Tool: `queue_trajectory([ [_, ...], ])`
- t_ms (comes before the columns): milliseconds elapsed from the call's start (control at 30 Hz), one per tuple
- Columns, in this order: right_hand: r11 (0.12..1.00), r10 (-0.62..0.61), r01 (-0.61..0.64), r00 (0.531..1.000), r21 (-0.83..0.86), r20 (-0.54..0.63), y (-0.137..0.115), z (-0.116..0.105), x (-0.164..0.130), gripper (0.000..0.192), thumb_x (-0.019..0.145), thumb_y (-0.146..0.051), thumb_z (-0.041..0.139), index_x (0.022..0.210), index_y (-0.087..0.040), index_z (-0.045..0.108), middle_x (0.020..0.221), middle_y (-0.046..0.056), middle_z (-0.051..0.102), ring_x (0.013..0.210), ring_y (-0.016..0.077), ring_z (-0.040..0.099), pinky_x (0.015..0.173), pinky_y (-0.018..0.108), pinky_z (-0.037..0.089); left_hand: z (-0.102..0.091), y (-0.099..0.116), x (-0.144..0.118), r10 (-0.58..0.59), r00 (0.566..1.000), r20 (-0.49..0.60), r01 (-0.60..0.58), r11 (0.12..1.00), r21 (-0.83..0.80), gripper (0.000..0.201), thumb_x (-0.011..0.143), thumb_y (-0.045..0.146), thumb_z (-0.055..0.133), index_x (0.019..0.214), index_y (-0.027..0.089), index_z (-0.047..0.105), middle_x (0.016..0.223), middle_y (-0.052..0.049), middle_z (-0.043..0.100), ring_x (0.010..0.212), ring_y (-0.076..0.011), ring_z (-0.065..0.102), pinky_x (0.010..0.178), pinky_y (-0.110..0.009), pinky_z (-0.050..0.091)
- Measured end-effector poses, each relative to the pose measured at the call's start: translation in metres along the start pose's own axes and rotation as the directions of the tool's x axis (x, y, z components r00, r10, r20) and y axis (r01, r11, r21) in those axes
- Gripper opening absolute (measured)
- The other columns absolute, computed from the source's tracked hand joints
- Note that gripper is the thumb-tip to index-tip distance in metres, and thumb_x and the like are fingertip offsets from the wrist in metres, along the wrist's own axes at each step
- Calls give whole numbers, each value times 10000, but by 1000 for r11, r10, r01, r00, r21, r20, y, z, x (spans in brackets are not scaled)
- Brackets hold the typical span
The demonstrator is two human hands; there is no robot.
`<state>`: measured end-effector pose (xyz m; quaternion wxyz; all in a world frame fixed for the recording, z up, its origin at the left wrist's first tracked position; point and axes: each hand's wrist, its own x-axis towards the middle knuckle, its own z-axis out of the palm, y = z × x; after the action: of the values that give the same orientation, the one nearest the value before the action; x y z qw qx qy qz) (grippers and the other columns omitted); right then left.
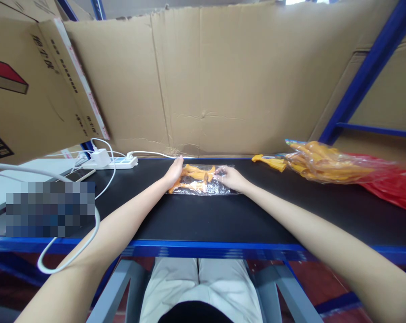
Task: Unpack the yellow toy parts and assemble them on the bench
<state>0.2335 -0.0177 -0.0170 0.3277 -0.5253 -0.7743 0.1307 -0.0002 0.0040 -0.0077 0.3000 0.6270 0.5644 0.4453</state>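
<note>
A clear plastic bag (203, 186) lies flat on the black tabletop (223, 215), with orange plastic pieces (194, 172) inside it. My left hand (174, 172) rests on the bag's left end, fingers stretched toward the far edge. My right hand (230, 177) pinches the bag's upper right part with bent fingers. Both forearms reach in from the near edge.
A large clear bag of orange pieces (324, 166) lies at the right on red plastic (394, 188). One loose orange piece (270, 160) lies beside it. A white power strip with a charger (111, 160), white cables and a phone (80, 175) sit at the left. Cardboard walls (206, 80) stand behind.
</note>
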Motion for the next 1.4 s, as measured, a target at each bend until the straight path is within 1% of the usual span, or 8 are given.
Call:
queue_trajectory([
  [300, 997, -49, 47, 999, 68, 25, 3, 0, 2, 218, 741, -184, 612, 949, -171, 675, 1044, 72, 677, 988, 200, 615, 896, 341, 448, -2, -4, 3, 23, 999, 40, -23, 1000, -5, 427, 883, 449, 304, 1063, 152, 553, 1220, -125, 574, 1106, -238, 538, 946, -364, 403],
  [433, 991, -123, 122, 992, 46, 15, 4, 1, 3, 231, 736, -148, 598, 953, -157, 676, 1082, 90, 659, 1028, 197, 597, 923, 339, 428, -5, -1, -1, 132, 988, 85, -148, 964, 223, 303, 814, 304, 455, 1059, 165, 567, 1142, -101, 607, 1029, -230, 566, 940, -369, 408],
  [600, 986, -164, 165, 984, 7, -71, -6, -5, -2, 110, 735, -167, 591, 806, -152, 673, 931, 77, 660, 851, 174, 617, 786, 312, 474, -4, 6, -9, 291, 936, 199, -346, 867, 358, 291, 827, 249, 435, 1081, 168, 553, 1177, -97, 581, 1073, -215, 543, 985, -352, 380],
  [833, 900, -414, 374, 895, 226, 168, -23, -7, -11, 166, 804, -250, 574, 876, -167, 698, 943, 70, 684, 904, 182, 627, 843, 317, 463, -1, 5, -10, 326, 912, 249, -401, 839, 367, 325, 830, 225, 427, 1139, 194, 519, 1236, -86, 559, 1158, -216, 495, 1025, -378, 338],
  [900, 889, -428, 371, 881, 268, 202, -22, -6, -11, 179, 799, -266, 585, 899, -176, 703, 985, 66, 689, 943, 191, 626, 884, 338, 450, -1, 4, -10, 341, 907, 248, -414, 832, 370, 340, 828, 224, 426, 1155, 185, 509, 1252, -90, 549, 1171, -213, 488, 1032, -372, 331],
  [1033, 903, -362, 292, 912, 314, 192, -23, -7, -11, 179, 767, -248, 601, 875, -168, 719, 957, 62, 709, 947, 207, 641, 900, 348, 455, -1, 2, -9, 396, 884, 248, -464, 804, 371, 366, 827, 234, 427, 1177, 152, 497, 1267, -111, 534, 1193, -215, 472, 1042, -359, 319],
  [1200, 924, -274, 169, 918, 343, 286, -28, -9, -12, 239, 741, -200, 588, 934, -177, 728, 985, 39, 710, 977, 220, 645, 923, 349, 459, 0, 3, -10, 391, 882, 262, -466, 801, 376, 361, 824, 238, 427, 1176, 189, 491, 1282, -92, 527, 1196, -220, 469, 1052, -394, 300],
  [1400, 900, -251, 129, 934, 417, 255, -24, -5, -8, 243, 723, -243, 622, 931, -173, 727, 1029, 61, 692, 1047, 250, 615, 971, 392, 429, -1, 4, -9, 416, 868, 272, -496, 763, 415, 322, 822, 219, 421, 1136, 188, 483, 1267, -98, 525, 1180, -210, 481, 1033, -383, 327],
])
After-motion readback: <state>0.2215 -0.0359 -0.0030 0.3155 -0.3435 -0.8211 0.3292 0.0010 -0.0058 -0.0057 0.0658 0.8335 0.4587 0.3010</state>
